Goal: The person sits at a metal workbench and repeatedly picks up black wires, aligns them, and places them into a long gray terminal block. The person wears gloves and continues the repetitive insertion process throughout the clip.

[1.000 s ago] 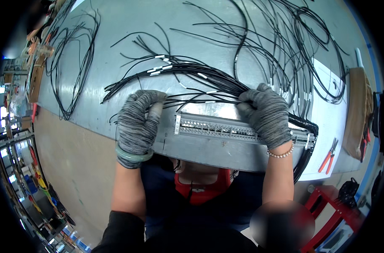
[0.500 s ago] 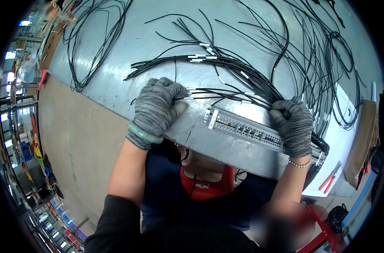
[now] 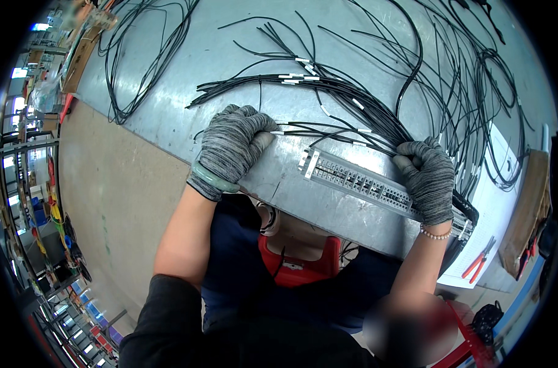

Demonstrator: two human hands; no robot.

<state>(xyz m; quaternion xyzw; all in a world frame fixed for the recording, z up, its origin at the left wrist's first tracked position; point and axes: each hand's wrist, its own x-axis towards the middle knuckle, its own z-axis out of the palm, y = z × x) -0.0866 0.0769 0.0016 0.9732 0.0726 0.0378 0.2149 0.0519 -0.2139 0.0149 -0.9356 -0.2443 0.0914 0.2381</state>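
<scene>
Both hands wear grey knitted gloves. My left hand (image 3: pixel 237 144) is closed on the ends of a few thin black wires (image 3: pixel 328 132), close to their white marker sleeves. Those wires run right to my right hand (image 3: pixel 425 175), whose fingers pinch them where they join a thicker bundle of black wires (image 3: pixel 368 98). That bundle curves away to the far left and carries white sleeves in its middle. Below the stretched wires lies a long grey terminal strip (image 3: pixel 358 181) with rows of metal contacts; my right hand and wrist hide part of its right end.
A loose wire coil (image 3: pixel 116 80) lies far left on the metal table (image 3: pixel 279 193). More tangled wires (image 3: pixel 469 80) spread at the far right. Red-handled pliers (image 3: pixel 478 260) rest on a white sheet (image 3: pixel 499 144). A red stool (image 3: pixel 303 264) shows below the table edge.
My left hand has drawn closer together around the wire ends, and the wires it holds now lie nearer each other. My right hand keeps its grip in place.
</scene>
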